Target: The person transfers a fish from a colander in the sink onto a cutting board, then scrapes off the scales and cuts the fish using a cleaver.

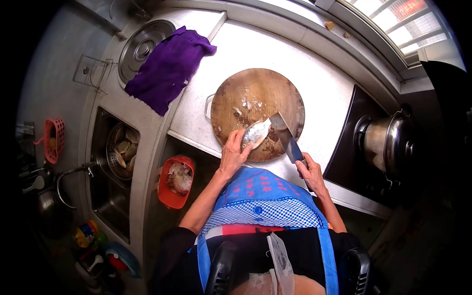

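Observation:
On the round wooden cutting board [255, 88] lies a silvery fish [256, 133], near the board's front edge. My left hand [233, 155] is closed on one end of it, fingers on its left side. My right hand [311, 173] grips the handle of a cleaver [285, 136], whose broad blade points up and left, its tip close to the fish's upper right end. Small pale scraps [250, 104] are scattered over the board's middle.
A purple cloth [172, 69] partly covers a metal lid [142, 50] at the upper left. The sink [112, 201] holds a colander [112, 157] with several fish. A red bin [173, 200] hangs left of my arm. A steel pot [381, 142] stands on the stove [339, 160] at right.

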